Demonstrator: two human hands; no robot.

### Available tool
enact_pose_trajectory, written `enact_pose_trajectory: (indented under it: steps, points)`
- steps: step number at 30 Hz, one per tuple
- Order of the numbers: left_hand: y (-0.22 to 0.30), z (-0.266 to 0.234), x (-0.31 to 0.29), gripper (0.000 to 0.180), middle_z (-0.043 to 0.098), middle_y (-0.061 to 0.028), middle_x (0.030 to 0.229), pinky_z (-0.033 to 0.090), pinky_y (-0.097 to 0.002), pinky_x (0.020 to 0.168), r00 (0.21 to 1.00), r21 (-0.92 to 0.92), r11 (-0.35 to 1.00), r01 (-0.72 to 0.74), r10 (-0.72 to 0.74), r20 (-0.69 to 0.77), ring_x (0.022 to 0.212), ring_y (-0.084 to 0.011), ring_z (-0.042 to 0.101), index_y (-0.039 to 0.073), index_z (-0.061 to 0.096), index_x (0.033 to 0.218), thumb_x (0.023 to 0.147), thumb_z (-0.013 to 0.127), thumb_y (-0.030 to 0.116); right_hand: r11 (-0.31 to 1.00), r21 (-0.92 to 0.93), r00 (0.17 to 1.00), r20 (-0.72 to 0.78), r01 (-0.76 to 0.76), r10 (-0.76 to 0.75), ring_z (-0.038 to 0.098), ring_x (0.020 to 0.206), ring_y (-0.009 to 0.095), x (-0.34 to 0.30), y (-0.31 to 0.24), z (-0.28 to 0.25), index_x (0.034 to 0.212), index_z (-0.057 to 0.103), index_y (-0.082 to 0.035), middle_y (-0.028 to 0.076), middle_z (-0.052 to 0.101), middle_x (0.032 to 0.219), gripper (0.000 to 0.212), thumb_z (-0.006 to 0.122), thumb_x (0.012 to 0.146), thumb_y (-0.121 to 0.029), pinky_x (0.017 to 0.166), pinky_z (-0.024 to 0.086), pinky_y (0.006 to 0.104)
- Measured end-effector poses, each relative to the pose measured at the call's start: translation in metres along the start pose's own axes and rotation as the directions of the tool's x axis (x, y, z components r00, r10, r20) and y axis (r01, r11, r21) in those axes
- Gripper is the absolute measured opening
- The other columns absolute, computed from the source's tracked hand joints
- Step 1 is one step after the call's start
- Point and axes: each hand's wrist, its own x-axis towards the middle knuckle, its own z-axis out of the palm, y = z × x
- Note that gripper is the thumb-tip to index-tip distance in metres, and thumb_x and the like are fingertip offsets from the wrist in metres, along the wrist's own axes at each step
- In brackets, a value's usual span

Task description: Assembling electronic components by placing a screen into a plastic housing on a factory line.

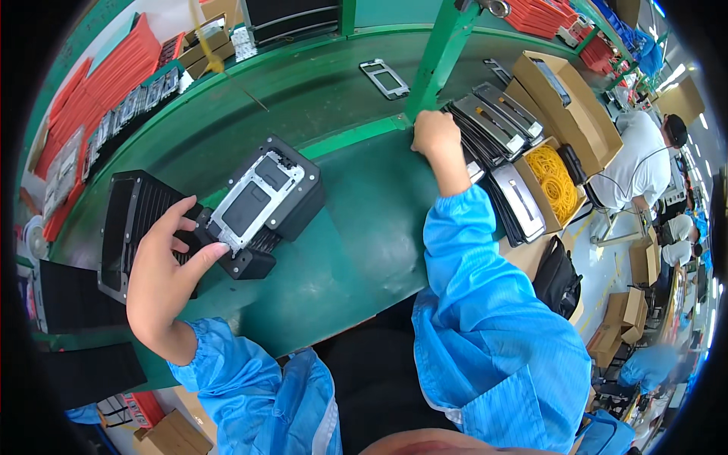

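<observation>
My left hand (161, 277) is at a black block-shaped fixture (302, 199), thumb and fingers spread apart. Its thumb tip touches the lower corner of a silver-grey phone middle frame (246, 199) lying tilted on top of the fixture. To the right, my right hand (437, 136) is closed, knuckles up, at the left edge of a stack of dark phone screen panels (485, 125) by the green post. The fingertips are hidden, so what they pinch cannot be made out.
A ribbed black rack (125, 235) stands left of the fixture. Another phone frame (384, 79) lies behind the bench bar, near the green post (442, 61). Rubber bands fill a carton (552, 182) at right, beside an open cardboard box (569, 114). A person in white (637, 163) is beyond.
</observation>
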Motion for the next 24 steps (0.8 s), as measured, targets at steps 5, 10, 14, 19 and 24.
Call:
enact_pose_trajectory:
  steps: [5,10,14,19,24]
  points:
    - [0.006,0.000,-0.004,0.072,0.068,-0.0102,0.110,0.051,-0.0330,0.078,0.998,-0.003,0.998,-0.061,0.061,-0.014,0.086,-0.0175,0.056,0.005,0.061,0.144,0.079,0.088,0.020,0.998,-0.061,0.988,-0.154,-0.028,0.018,0.075,0.085,0.036,-0.014,-0.010,-0.003,0.085,0.077,-0.007,0.019,0.076,0.086,0.007,0.071,0.082,-0.009,0.077,0.061,0.0449]
    - [0.017,0.006,0.000,0.072,0.069,-0.0106,0.108,0.051,-0.0338,0.080,0.987,-0.020,0.988,-0.154,0.153,-0.054,0.086,-0.0185,0.056,0.004,0.062,0.143,0.077,0.088,0.019,0.995,0.056,0.963,-0.252,-0.081,0.093,0.075,0.085,0.037,-0.016,0.009,-0.008,0.084,0.078,-0.010,0.016,0.077,0.089,0.006,0.074,0.082,-0.013,0.077,0.061,0.0456]
    - [0.019,0.002,-0.006,0.073,0.070,-0.0110,0.106,0.052,-0.0343,0.081,0.966,-0.049,0.969,-0.244,0.238,-0.099,0.089,-0.0195,0.058,0.003,0.063,0.141,0.075,0.089,0.019,0.988,0.152,0.946,-0.320,-0.003,0.053,0.074,0.085,0.037,-0.022,0.011,-0.011,0.088,0.077,-0.011,0.014,0.077,0.087,0.009,0.075,0.084,-0.018,0.075,0.060,0.0470]
    - [0.030,0.003,-0.002,0.078,0.068,-0.0146,0.116,0.054,-0.0385,0.081,0.901,-0.106,0.895,-0.433,0.425,-0.086,0.093,-0.0276,0.064,0.003,0.059,0.143,0.073,0.091,0.020,0.938,0.334,0.881,-0.466,0.098,0.074,0.072,0.073,0.031,-0.037,0.002,-0.088,0.094,0.070,-0.004,0.013,0.073,0.078,0.015,0.076,0.087,-0.015,0.066,0.056,0.0423]
    - [0.069,0.029,0.000,0.123,0.050,-0.0180,0.148,0.055,-0.0404,0.096,0.873,-0.246,0.839,-0.486,0.449,-0.191,0.112,-0.0294,0.065,0.009,0.022,0.168,0.069,0.094,0.018,0.329,0.755,0.799,-0.602,0.568,0.002,0.068,0.068,0.022,-0.096,-0.067,-0.194,0.080,0.060,0.000,0.010,0.067,0.074,0.018,0.077,0.084,-0.006,0.062,0.055,0.0346]
